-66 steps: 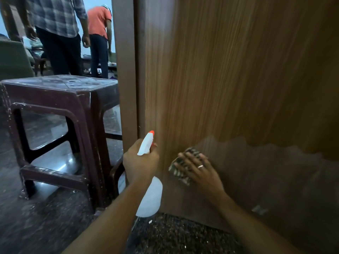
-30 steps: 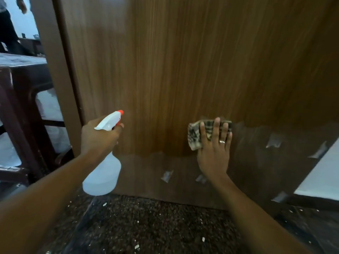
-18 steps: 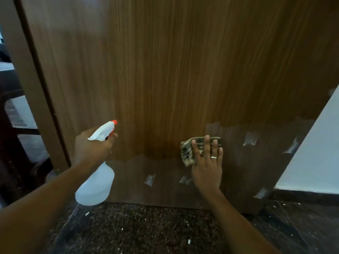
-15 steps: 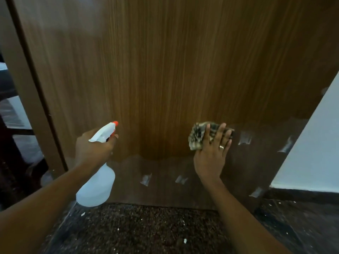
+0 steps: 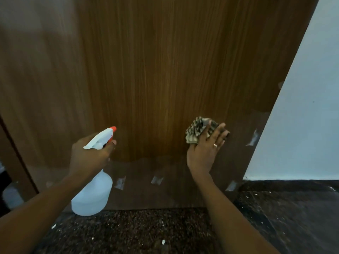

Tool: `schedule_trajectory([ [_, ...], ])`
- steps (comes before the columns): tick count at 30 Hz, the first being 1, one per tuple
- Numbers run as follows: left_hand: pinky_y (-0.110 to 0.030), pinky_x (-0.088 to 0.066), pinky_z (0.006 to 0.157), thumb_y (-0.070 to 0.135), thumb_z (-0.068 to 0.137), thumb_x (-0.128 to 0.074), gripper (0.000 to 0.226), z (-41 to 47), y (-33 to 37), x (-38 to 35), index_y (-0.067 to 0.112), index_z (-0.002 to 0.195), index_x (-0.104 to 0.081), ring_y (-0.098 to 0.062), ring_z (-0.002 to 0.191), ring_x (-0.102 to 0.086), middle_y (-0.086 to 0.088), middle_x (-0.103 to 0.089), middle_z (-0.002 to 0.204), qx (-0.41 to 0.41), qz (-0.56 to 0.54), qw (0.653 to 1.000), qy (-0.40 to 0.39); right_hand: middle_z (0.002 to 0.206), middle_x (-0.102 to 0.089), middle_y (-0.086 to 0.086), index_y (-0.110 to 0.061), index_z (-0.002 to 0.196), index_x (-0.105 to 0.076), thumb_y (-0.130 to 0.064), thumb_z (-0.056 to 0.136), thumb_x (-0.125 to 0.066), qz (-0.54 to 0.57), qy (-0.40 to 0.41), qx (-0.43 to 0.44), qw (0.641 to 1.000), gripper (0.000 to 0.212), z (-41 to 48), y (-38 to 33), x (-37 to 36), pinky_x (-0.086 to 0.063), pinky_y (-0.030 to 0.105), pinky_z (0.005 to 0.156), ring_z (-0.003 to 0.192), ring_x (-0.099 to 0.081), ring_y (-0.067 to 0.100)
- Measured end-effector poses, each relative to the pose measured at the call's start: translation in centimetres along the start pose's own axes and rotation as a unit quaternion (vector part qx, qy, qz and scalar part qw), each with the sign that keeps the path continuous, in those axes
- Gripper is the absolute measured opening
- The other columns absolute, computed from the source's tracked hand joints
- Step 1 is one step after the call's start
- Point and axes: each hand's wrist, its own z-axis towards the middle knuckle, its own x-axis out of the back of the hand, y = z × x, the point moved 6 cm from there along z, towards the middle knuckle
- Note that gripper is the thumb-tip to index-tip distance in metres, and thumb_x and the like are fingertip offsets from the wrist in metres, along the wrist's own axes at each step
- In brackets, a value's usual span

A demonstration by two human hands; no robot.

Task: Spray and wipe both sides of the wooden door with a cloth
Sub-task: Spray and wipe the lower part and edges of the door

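Note:
The wooden door fills most of the view, brown with vertical grain and a duller band with bits of clear film along its bottom. My left hand grips a white spray bottle with an orange nozzle, aimed at the door's lower left. My right hand presses a crumpled checked cloth flat against the door low on the right, fingers spread over it.
A pale wall stands to the right of the door's edge. Dark speckled stone floor runs below, with small white flecks on it. The door frame shows at the far left.
The view has swung right along the door, away from the plastic stool. My right hand has slid the cloth rightward and slightly up across the lower door. The bottle stays in my left hand.

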Motion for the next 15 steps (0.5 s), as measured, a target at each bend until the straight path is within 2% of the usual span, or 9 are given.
schedule_trajectory([
  [2,-0.020,-0.050,0.054,0.025,0.082,-0.071,0.041,0.0,-0.3,-0.8,0.020,0.122,-0.063,-0.021,0.069,-0.066,-0.004,-0.069,0.098,-0.008,-0.004,1.000,-0.003,0.163,0.015,0.020,-0.027,0.158,0.007,-0.023,0.090,-0.060,0.015,0.012,0.028,0.999,0.096,1.5,-2.0,0.9,0.003,0.057,0.121,0.148,0.018,0.044],
  [3,-0.020,-0.051,0.053,0.025,0.082,-0.071,0.041,0.0,-0.6,-1.4,0.020,0.122,-0.063,-0.021,0.070,-0.067,-0.004,-0.069,0.099,-0.005,0.001,1.000,-0.005,0.164,0.014,0.020,-0.029,0.158,0.006,-0.023,0.090,-0.058,0.011,0.024,0.069,0.997,0.093,1.5,-2.9,0.9,0.004,0.057,0.121,0.148,0.017,0.044],
  [5,-0.023,-0.052,0.056,0.026,0.082,-0.071,0.042,0.0,-0.8,-2.5,0.019,0.122,-0.062,-0.024,0.071,-0.067,-0.006,-0.070,0.101,0.009,-0.004,1.000,-0.008,0.164,0.012,0.018,-0.030,0.158,0.002,-0.026,0.093,-0.051,-0.013,0.017,0.154,0.988,0.084,0.3,-3.0,0.2,0.000,0.058,0.121,0.149,0.014,0.044],
  [7,-0.025,-0.055,0.057,0.027,0.082,-0.071,0.044,-0.3,-0.7,-3.7,0.018,0.124,-0.062,-0.026,0.070,-0.068,-0.007,-0.071,0.096,0.008,-0.007,1.000,-0.025,0.165,0.011,0.016,-0.030,0.159,0.000,-0.029,0.094,-0.050,-0.029,-0.016,0.169,0.985,0.082,-1.7,-0.8,-1.0,-0.005,0.058,0.122,0.150,0.012,0.043],
  [8,-0.029,-0.057,0.060,0.026,0.082,-0.071,0.043,-0.5,-0.7,-4.3,0.018,0.123,-0.062,-0.028,0.068,-0.067,-0.008,-0.072,0.092,0.005,-0.014,0.999,-0.031,0.165,0.013,0.016,-0.030,0.159,0.003,-0.029,0.093,-0.053,-0.035,-0.034,0.135,0.990,0.087,-2.4,1.0,-1.5,-0.004,0.057,0.122,0.150,0.012,0.042],
  [10,-0.038,-0.057,0.065,0.023,0.082,-0.072,0.038,-1.3,-0.6,-5.3,0.020,0.119,-0.066,-0.030,0.064,-0.067,-0.009,-0.072,0.082,-0.002,-0.031,0.999,-0.035,0.163,0.020,0.017,-0.026,0.157,0.011,-0.030,0.092,-0.059,-0.017,-0.048,0.008,0.999,0.096,-2.3,5.2,-1.5,0.002,0.052,0.122,0.150,0.016,0.041],
  [12,-0.038,-0.056,0.066,0.021,0.081,-0.073,0.035,-2.2,-1.0,-6.5,0.021,0.116,-0.067,-0.029,0.062,-0.066,-0.008,-0.072,0.079,0.000,-0.042,0.998,-0.037,0.161,0.027,0.014,-0.021,0.157,0.015,-0.029,0.096,-0.056,0.027,-0.029,-0.123,0.992,0.094,-0.1,8.3,-0.2,0.008,0.046,0.121,0.149,0.021,0.038],
  [14,-0.036,-0.055,0.066,0.021,0.080,-0.074,0.034,-3.1,-1.8,-7.7,0.022,0.113,-0.067,-0.028,0.064,-0.067,-0.003,-0.073,0.077,0.014,-0.054,0.998,-0.037,0.162,0.027,0.010,-0.021,0.158,0.009,-0.030,0.100,-0.054,0.070,-0.001,-0.186,0.980,0.086,3.1,9.2,1.9,0.009,0.044,0.120,0.149,0.022,0.036],
  [15,-0.036,-0.056,0.067,0.022,0.080,-0.074,0.034,-3.6,-2.3,-8.3,0.023,0.113,-0.066,-0.028,0.064,-0.067,0.001,-0.073,0.074,0.021,-0.061,0.997,-0.038,0.163,0.026,0.009,-0.023,0.159,0.006,-0.033,0.101,-0.053,0.075,0.015,-0.187,0.979,0.083,4.6,8.8,2.8,0.009,0.044,0.119,0.149,0.023,0.036],
])
